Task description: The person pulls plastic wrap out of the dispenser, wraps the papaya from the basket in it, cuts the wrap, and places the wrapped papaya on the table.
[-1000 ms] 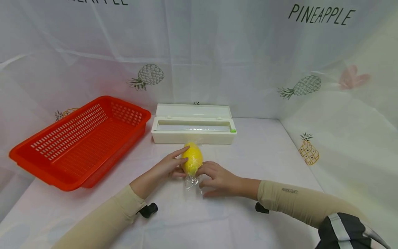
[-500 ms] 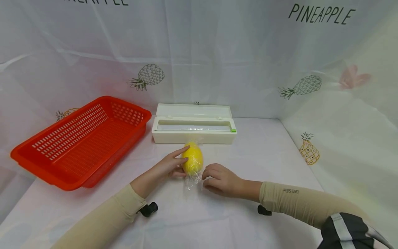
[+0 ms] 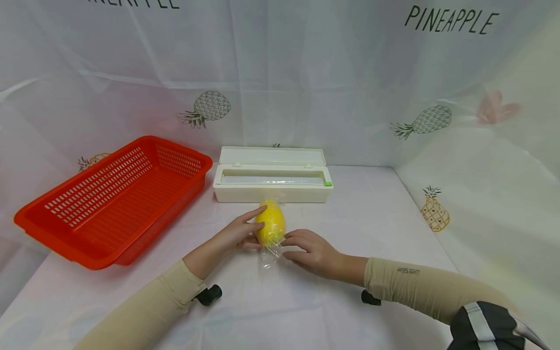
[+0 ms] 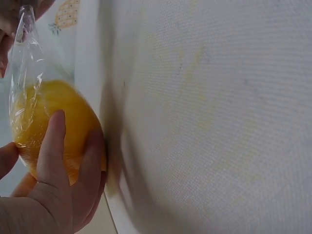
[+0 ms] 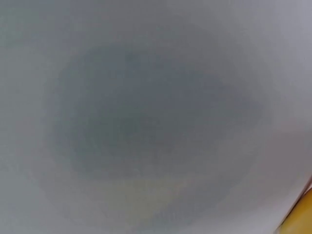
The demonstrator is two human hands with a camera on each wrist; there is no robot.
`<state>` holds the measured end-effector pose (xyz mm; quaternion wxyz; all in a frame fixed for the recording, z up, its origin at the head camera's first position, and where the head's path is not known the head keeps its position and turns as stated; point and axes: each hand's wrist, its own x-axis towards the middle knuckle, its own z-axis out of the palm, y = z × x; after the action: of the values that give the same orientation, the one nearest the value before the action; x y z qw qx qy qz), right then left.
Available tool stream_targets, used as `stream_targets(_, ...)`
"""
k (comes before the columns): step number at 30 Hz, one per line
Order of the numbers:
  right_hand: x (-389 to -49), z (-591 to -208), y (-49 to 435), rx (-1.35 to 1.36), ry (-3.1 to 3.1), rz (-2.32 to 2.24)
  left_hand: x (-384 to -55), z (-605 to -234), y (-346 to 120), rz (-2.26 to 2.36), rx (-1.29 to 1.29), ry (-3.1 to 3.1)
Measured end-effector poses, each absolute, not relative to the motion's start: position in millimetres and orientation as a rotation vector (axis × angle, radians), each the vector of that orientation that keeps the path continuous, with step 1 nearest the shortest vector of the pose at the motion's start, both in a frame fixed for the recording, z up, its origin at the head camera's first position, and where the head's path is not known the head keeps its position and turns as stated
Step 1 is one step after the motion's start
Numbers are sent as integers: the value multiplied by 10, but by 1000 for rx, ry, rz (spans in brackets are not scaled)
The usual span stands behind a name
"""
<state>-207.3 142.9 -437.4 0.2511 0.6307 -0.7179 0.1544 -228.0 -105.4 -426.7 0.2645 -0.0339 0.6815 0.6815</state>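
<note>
A yellow lemon (image 3: 271, 222) wrapped in clear plastic film lies near the middle of the table, just in front of the white box. My left hand (image 3: 240, 232) holds it from the left, fingers curved round its side; the left wrist view shows those fingers (image 4: 52, 151) against the wrapped lemon (image 4: 73, 114). Loose plastic film (image 3: 271, 255) sticks out of the lemon's near end. At this film my right hand (image 3: 312, 253) pinches with bent fingers; in the left wrist view the gathered film (image 4: 27, 29) narrows toward them. Only the lemon's edge (image 5: 300, 217) enters the right wrist view.
Behind the lemon stands a white film dispenser box (image 3: 271, 195), its lid (image 3: 272, 156) raised and a film roll inside. A red perforated basket (image 3: 127, 204) stands at the left. White cloth covers the table (image 3: 280, 316) and hangs behind and at the right.
My right hand drew back slightly right with its fingers closing in, then shifted a little left again toward the film. The left hand and the lemon have stayed in place.
</note>
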Motion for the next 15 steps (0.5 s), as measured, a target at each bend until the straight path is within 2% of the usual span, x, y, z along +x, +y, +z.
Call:
stream_targets(11,-2125,-4432,1374,1712,-2065,418,-2292,-4276,-1057,1794,-63,1883)
stream_targets(15,-2120,-4446,1359,1707,-2057,384,-2227,-4206,-1088,1688,11,2128)
